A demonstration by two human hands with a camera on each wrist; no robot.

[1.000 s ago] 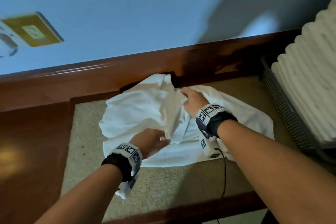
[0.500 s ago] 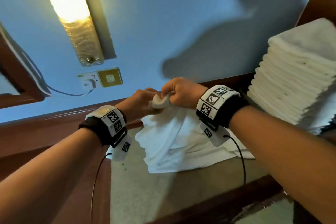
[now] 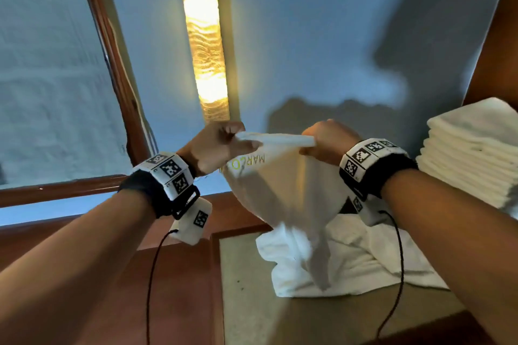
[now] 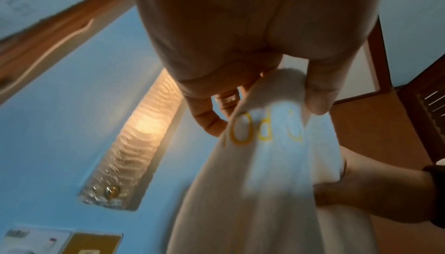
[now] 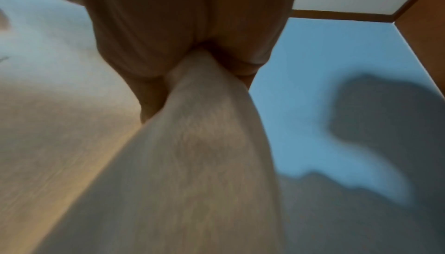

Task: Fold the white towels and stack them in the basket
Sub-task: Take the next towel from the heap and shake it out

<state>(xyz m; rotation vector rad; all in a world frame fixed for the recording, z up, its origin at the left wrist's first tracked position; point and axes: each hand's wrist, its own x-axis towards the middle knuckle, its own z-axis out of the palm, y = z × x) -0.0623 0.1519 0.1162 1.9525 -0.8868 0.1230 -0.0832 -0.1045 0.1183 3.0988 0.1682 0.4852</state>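
Observation:
A white towel [image 3: 283, 190] with yellow lettering hangs in the air above the table. My left hand [image 3: 221, 145] pinches its top edge at one end and my right hand [image 3: 325, 140] grips the same edge a short way to the right. The cloth droops from both fists, and its lower end lies bunched on the beige table mat [image 3: 246, 302]. In the left wrist view the thumb and fingers clamp the towel [image 4: 265, 144] just above the lettering. In the right wrist view the towel [image 5: 204, 144] runs out of my closed fist. A tall stack of folded white towels [image 3: 473, 154] stands at the right; the basket under it is hidden.
A dark wooden ledge [image 3: 56, 190] borders the table at the back, against a blue wall. A lit wall lamp [image 3: 204, 45] hangs straight ahead. A wood-framed panel [image 3: 112, 45] rises at the left. Cables trail from both wristbands.
Both hands have lifted the towel off the table and drawn apart along its top edge, stretching it between them. The head view has tilted up toward the wall and lamp.

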